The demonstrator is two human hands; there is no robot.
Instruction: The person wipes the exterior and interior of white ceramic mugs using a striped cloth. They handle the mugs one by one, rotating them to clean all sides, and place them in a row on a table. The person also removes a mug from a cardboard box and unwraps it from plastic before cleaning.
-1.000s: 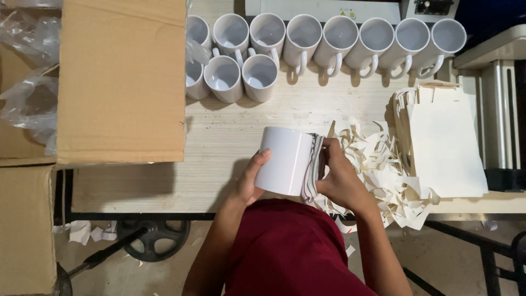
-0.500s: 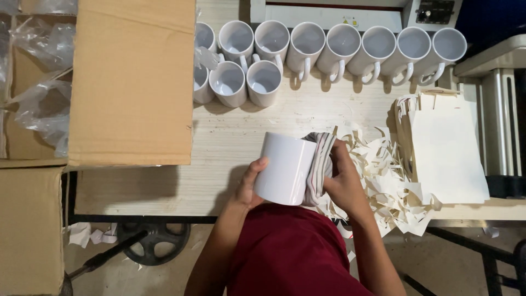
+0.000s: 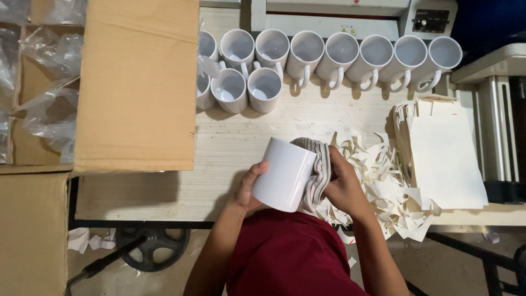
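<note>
Fingers of the left hand (image 3: 248, 189) curl closed round a smooth white mug (image 3: 282, 174), thumb on its wall. The right hand (image 3: 343, 185) closes on a striped grey cloth (image 3: 318, 170), pressing it against the mug's end. The mug is held above the wooden table's (image 3: 164, 189) front edge, long axis tilted, running lower-left to upper-right. Curled paper scraps (image 3: 383, 181) lie just beside; glossy white mugs (image 3: 323, 55) stand in rows behind.

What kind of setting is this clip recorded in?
Probably a small mug-printing or finishing workshop: rows of blank white mugs on a wooden workbench, open cardboard cartons, paper trimmings, and a machine at the back.
</note>
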